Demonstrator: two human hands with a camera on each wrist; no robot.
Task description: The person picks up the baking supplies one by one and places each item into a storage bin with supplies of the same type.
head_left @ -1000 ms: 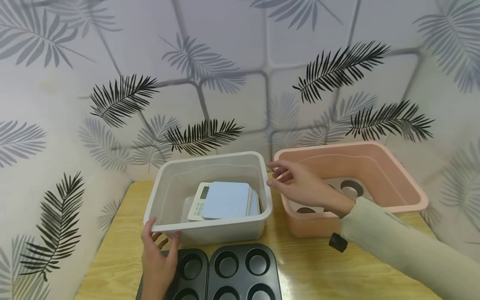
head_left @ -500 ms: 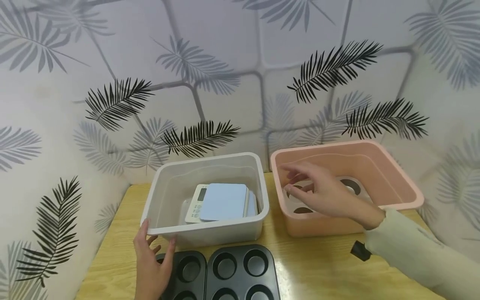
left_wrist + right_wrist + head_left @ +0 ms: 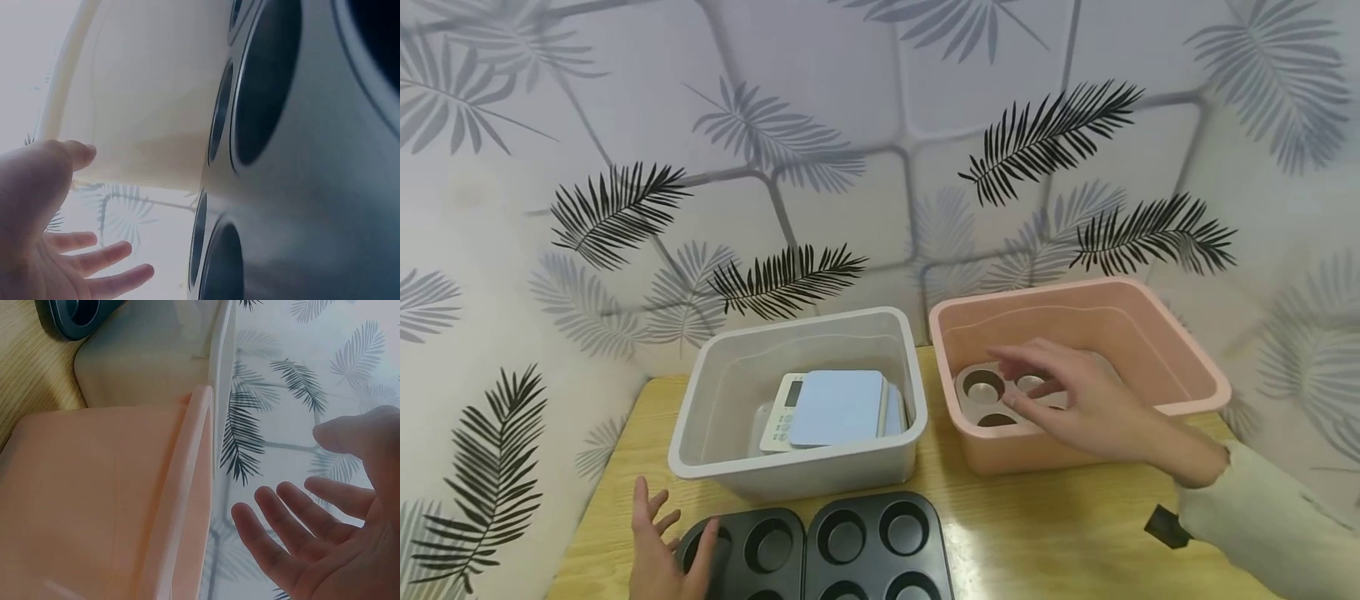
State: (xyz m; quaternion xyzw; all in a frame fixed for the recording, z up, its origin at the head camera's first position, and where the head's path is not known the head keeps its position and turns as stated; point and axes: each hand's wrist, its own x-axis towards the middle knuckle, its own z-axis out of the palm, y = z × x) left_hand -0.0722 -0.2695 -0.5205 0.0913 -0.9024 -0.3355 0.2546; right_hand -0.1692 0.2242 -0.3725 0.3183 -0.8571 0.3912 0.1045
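Yellowish wood of the table (image 3: 604, 504) shows at far left, where the left hand (image 3: 664, 557) spreads its fingers loosely by two dark muffin pans (image 3: 841, 536). Behind these, a white bin (image 3: 820, 483) contains blue-topped scales (image 3: 838, 408); rightward, the right hand (image 3: 1078, 400), fingers relaxed and parted, hovers over a pink bin (image 3: 1022, 454) containing a paler muffin pan (image 3: 981, 388).

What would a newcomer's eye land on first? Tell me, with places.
Probably the pink tub at the right of the table, the person's right grip above it. Next, the pale blue-topped scale inside the off-white tub to its left, and the dark muffin pans in front of that tub. Behind everything, black leaf prints stand out on the pale wall.
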